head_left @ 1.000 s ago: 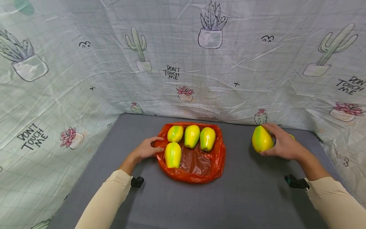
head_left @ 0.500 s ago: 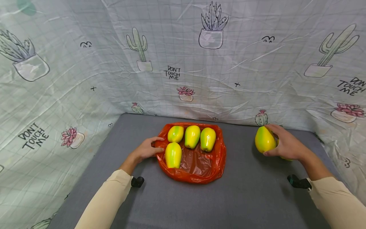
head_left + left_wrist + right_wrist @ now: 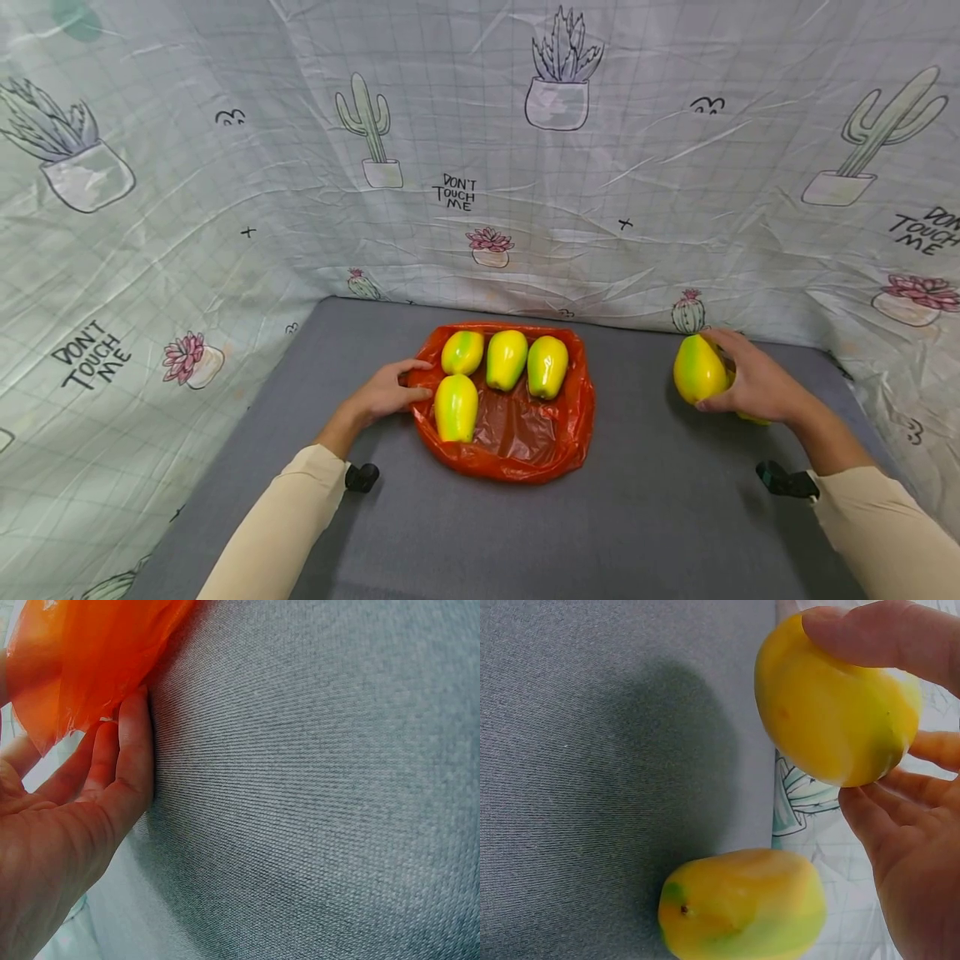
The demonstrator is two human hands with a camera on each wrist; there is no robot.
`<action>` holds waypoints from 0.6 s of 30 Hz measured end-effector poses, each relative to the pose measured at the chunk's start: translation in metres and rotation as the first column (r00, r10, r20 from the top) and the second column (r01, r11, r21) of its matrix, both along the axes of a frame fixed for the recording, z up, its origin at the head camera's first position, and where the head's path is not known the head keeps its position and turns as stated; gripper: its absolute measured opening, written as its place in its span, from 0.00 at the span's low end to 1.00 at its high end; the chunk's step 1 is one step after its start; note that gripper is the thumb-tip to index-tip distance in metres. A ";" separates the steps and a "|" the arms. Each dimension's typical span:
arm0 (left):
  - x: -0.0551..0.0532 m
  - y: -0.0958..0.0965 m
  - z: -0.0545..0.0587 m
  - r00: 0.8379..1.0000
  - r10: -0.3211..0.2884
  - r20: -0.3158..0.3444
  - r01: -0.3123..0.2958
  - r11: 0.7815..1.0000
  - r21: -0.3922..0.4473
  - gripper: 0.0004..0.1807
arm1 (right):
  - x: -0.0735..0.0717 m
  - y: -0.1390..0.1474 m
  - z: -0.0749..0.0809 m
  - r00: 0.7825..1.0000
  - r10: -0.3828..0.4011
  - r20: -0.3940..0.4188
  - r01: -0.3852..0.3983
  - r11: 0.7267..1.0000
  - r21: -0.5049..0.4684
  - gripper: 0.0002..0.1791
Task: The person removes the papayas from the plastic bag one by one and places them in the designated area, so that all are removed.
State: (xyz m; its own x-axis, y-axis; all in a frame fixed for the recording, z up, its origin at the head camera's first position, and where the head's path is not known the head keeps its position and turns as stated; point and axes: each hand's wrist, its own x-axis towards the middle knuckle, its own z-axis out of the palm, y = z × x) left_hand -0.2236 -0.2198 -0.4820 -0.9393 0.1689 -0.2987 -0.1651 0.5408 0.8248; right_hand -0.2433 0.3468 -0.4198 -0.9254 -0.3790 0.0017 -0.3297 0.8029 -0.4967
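My right hand point(image 3: 761, 387) grips a yellow-green papaya point(image 3: 699, 369), thumb on one side and fingers on the other. In the right wrist view the held papaya point(image 3: 836, 705) is raised off the table, its shadow falling beside it. A second papaya point(image 3: 742, 904) lies on the table below that hand, mostly hidden behind it in the head view. At the left side of an open red plastic bag point(image 3: 517, 471), my left hand point(image 3: 384, 390) holds the rim; its fingertips reach under the thin film point(image 3: 97, 660) in the left wrist view. Several papayas point(image 3: 456, 408) lie inside the bag.
The bag stands mid-table on a grey cloth surface point(image 3: 600, 533). Inside, its front right part shows bare film. A printed curtain point(image 3: 570, 183) with cactus drawings closes off the back and both sides.
My right hand has shifted slightly to the right with the papaya in its grip. The left hand and the bag stay where they were; the head view moves a little.
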 end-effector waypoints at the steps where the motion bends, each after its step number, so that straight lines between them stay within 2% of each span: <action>1: 0.000 0.000 0.000 1.000 -0.006 -0.004 0.006 1.000 0.001 0.32 | 0.000 0.000 -0.001 1.000 -0.001 0.000 0.001 1.000 -0.001 0.63; 12: 0.000 -0.001 -0.001 1.000 0.010 0.006 -0.010 1.000 0.002 0.31 | -0.002 0.003 -0.013 1.000 0.030 -0.010 -0.030 0.999 -0.031 0.63; 18: -0.001 0.000 0.000 1.000 0.016 0.019 -0.017 1.000 0.010 0.31 | -0.004 0.003 -0.015 1.000 0.027 -0.002 -0.027 1.000 -0.015 0.64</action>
